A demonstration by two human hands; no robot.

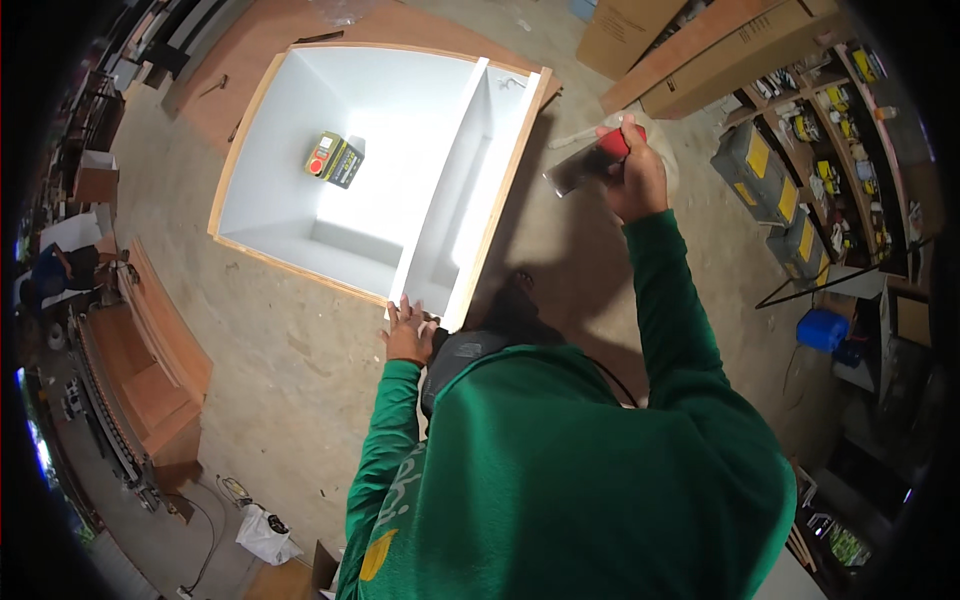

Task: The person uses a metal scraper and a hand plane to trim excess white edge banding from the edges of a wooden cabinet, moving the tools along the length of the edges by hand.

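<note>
My right hand (638, 175) is out over the floor to the right of a white-lined wooden cabinet box (225, 165). It grips a flat, oblong thing (578, 172) with a dark grey, shiny front part and a red end; its exact kind I cannot make out. At the near edge of the cabinet, my left hand (407, 332) rests with its fingers apart by the end of the white divider (440, 165). Inside the larger compartment lies a small green and black carton (335, 160) with a red round mark.
Brown sheet board (235, 75) lies under and behind the cabinet. Large cardboard boxes (690, 85) stand at the back right, beside grey tool cases (755, 172) and crowded shelves (845, 140). To the left are a curved wooden piece (170, 335) and a white bag (268, 537).
</note>
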